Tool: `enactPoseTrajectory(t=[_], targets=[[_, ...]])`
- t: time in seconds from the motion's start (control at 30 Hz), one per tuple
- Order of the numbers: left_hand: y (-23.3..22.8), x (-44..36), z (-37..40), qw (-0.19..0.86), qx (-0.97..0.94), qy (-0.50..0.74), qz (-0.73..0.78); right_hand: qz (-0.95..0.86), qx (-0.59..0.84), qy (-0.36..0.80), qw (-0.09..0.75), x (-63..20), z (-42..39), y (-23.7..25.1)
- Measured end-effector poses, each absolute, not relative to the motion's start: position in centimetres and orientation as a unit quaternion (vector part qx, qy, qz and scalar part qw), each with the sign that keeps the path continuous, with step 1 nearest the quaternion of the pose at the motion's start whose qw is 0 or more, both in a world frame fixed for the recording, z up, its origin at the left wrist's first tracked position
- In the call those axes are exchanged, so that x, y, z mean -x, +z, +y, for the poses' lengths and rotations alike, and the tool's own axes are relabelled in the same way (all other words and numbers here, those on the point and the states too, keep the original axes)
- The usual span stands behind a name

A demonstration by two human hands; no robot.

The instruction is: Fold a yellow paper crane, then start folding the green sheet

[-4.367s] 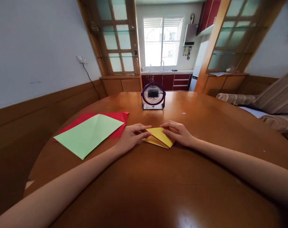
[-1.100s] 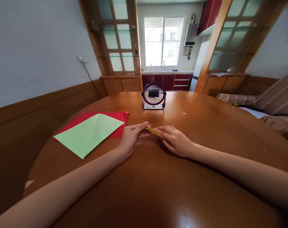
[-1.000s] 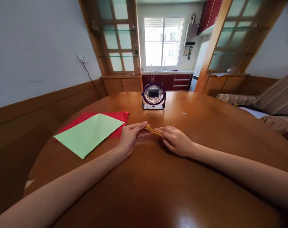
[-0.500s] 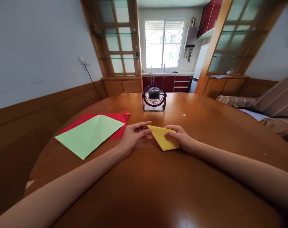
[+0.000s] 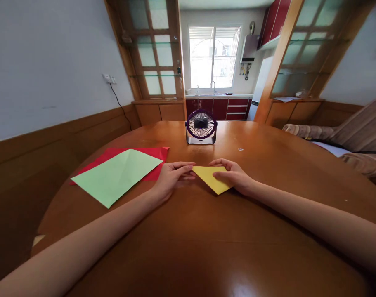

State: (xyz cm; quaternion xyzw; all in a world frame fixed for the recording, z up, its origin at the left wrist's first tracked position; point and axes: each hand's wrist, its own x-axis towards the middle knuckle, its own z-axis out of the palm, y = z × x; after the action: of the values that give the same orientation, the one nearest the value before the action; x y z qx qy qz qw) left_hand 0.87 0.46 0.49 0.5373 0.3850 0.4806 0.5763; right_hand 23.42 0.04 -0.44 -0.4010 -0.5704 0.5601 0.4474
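Note:
A folded piece of yellow paper (image 5: 211,176) is held above the table between my two hands, one point facing left and another facing down toward me. My left hand (image 5: 172,175) pinches its left tip between thumb and fingers. On the other side, my right hand (image 5: 234,175) grips the right part, thumb on top and fingers behind, hiding that end. To the left lies a light green sheet of paper (image 5: 118,177) with a faint crease. It rests over a red sheet (image 5: 155,173), whose edges show behind and beside it.
A small purple desk fan (image 5: 201,126) stands upright past my hands on the brown wooden table (image 5: 206,243). A tiny pale scrap (image 5: 240,149) lies right of the fan. Striped fabric (image 5: 361,136) rises beyond the table's right edge.
The yellow paper has turned slightly, its lower point shifting right and its top edge lying more level. My left fingers have closed onto its left tip.

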Motion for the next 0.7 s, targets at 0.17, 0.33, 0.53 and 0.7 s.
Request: enactPoseTrajectory(t=[0.17,0.33,0.53,0.7], targets=[[0.1,-0.3,1.2,0.589,-0.558,0.445,0.379,-0.579,0.405,0.548,0.448,-23.8,0.5,-0.6],[-0.2,0.9,2.4,0.552,-0.651,0.39,0.345,-0.6,0.407,0.539,0.429,-24.0,1.1,-0.8],[-0.3,2.0,3.3,0.342,-0.811,0.333,0.338,-0.767,0.415,0.254,0.418,-24.7,1.5,-1.0],[-0.6,2.3,3.8,0.265,-0.851,0.297,0.341,-0.881,0.32,0.088,0.337,-24.6,0.7,-0.8]])
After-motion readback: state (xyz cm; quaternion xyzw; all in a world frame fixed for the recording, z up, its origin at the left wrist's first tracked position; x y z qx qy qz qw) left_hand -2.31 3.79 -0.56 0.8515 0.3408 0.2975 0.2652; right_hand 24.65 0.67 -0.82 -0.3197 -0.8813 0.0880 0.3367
